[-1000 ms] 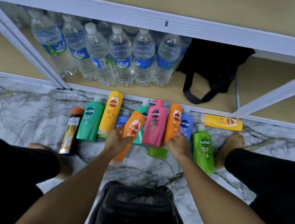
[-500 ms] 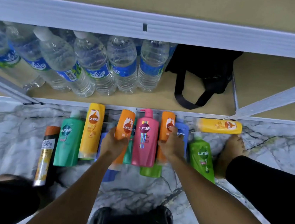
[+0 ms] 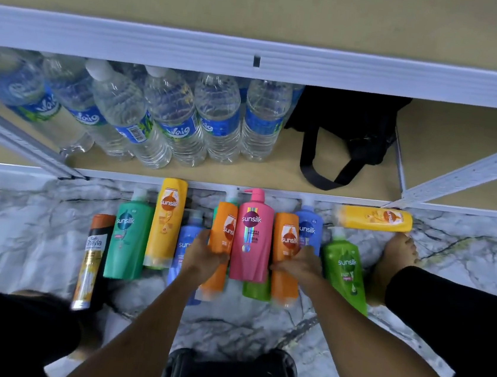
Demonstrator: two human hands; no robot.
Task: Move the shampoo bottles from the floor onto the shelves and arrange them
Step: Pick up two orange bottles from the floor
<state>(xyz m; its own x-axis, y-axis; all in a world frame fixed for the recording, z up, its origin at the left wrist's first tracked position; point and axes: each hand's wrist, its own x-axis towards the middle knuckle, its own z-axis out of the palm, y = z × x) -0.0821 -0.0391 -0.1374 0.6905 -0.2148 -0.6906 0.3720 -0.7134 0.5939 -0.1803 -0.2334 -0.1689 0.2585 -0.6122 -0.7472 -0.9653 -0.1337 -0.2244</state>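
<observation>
On the marble floor (image 3: 20, 224), the left hand (image 3: 202, 257) and right hand (image 3: 300, 264) each clamp fingers around an orange Sunsilk bottle (image 3: 222, 241) (image 3: 286, 245) flanking the pink pump bottle (image 3: 251, 235). Rigid, smooth, probably heavy: grip mid-body.

The shampoo bottles (image 3: 252, 235) lie in a row on the floor (image 3: 20, 224), just before the bottom shelf (image 3: 273, 178). On that shelf, water bottles (image 3: 168, 117) stand at the left, with a bag (image 3: 346, 131) to their right.
</observation>
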